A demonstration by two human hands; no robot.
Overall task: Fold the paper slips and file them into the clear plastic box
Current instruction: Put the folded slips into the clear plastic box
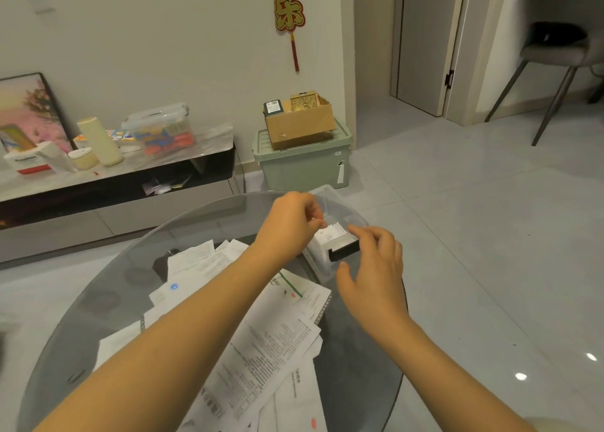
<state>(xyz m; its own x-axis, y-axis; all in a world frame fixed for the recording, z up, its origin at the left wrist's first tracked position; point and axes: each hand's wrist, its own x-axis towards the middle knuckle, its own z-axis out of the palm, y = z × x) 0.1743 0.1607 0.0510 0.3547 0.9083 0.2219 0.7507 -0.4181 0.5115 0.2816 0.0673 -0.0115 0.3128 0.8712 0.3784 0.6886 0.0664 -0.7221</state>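
clear plastic box (322, 261) between both hands

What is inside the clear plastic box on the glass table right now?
Inside the clear plastic box, folded paper slips stand upright beside a dark block. The left hand and right hand cover the rest.

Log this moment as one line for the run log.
left hand: pinches folded slip over clear plastic box | right hand: open beside box | unfolded slips: piled on glass table
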